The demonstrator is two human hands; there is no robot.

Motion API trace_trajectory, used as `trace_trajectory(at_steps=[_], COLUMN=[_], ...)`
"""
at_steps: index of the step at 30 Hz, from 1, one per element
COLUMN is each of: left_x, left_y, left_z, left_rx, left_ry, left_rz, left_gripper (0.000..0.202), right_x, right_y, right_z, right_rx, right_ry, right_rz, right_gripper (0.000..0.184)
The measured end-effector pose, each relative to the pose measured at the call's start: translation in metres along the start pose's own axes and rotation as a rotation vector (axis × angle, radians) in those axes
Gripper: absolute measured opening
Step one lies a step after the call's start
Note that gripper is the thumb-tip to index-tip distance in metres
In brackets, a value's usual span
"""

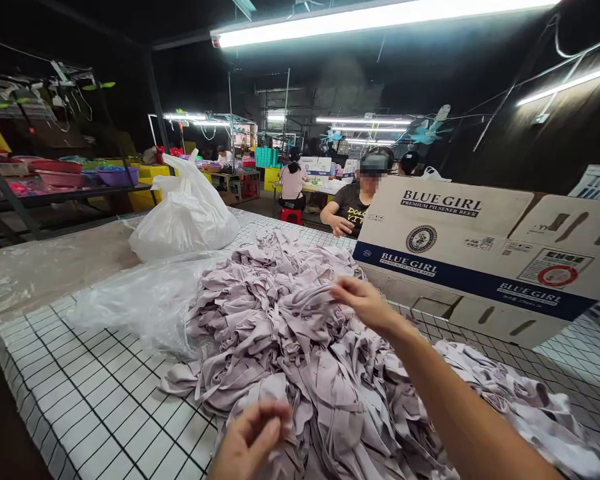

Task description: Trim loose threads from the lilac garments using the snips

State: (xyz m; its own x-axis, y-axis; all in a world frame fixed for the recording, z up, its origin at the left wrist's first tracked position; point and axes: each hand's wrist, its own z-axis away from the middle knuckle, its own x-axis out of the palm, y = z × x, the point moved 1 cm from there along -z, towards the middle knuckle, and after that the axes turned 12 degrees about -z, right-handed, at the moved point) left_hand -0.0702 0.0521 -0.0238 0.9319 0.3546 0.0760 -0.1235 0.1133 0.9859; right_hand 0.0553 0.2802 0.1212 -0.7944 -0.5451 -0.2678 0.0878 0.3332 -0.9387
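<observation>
A large heap of pale mauve fabric pieces, many of them strip-like, lies across the table before me. My right hand reaches over the upper part of the heap, its thumb and fingers pinched on a fabric piece. Lower down, at the near edge of the heap, is my left hand. Its fingers curl in close to the thumb, and the fingertips are slightly blurred. Whatever lies between them cannot be made out against the fabric behind.
A Blue Girl beer carton stands on the right of the grid-patterned table. Clear plastic and a full white bag lie left. More fabric spreads at right. Across the table sits a person.
</observation>
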Motion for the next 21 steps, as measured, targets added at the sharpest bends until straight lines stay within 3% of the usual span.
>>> trace_trajectory(at_steps=[2, 4, 6, 7, 10, 12, 15, 17, 19, 21], left_x=[0.011, 0.033, 0.065, 0.083, 0.125, 0.136, 0.129, 0.119, 0.111, 0.108], left_y=[0.027, 0.051, 0.062, 0.063, 0.052, 0.038, 0.018, 0.006, -0.004, -0.011], left_z=[-0.018, -0.033, -0.038, -0.035, -0.017, -0.006, -0.005, -0.008, -0.009, -0.005], left_rx=[0.246, 0.497, 0.653, 0.681, 0.599, 0.455, 0.246, 0.15, 0.079, 0.041], left_ry=[0.123, 0.141, -0.055, -0.166, -0.397, -0.386, -0.169, -0.061, -0.06, -0.107], left_rz=[-0.261, -0.483, -0.551, -0.53, -0.409, -0.3, -0.134, -0.088, -0.093, -0.122], left_gripper=[0.046, 0.063, 0.066, 0.054, 0.018, 0.029, 0.037, 0.043, 0.048, 0.05], right_x=[-0.026, -0.046, -0.054, -0.054, -0.049, -0.05, -0.058, -0.06, -0.054, -0.033], right_y=[-0.019, -0.041, -0.054, -0.057, -0.043, -0.022, 0.016, 0.037, 0.051, 0.055], right_z=[0.05, 0.1, 0.143, 0.16, 0.196, 0.216, 0.249, 0.271, 0.285, 0.29], right_rx=[-0.039, -0.063, -0.043, -0.014, 0.124, 0.217, 0.354, 0.466, 0.474, 0.379], right_ry=[0.049, 0.121, 0.187, 0.219, 0.296, 0.327, 0.372, 0.394, 0.505, 0.59], right_rz=[-0.144, -0.414, -0.596, -0.64, -0.708, -0.723, -0.647, -0.431, -0.106, 0.104], right_gripper=[0.039, 0.031, 0.024, 0.022, 0.025, 0.03, 0.036, 0.038, 0.035, 0.031])
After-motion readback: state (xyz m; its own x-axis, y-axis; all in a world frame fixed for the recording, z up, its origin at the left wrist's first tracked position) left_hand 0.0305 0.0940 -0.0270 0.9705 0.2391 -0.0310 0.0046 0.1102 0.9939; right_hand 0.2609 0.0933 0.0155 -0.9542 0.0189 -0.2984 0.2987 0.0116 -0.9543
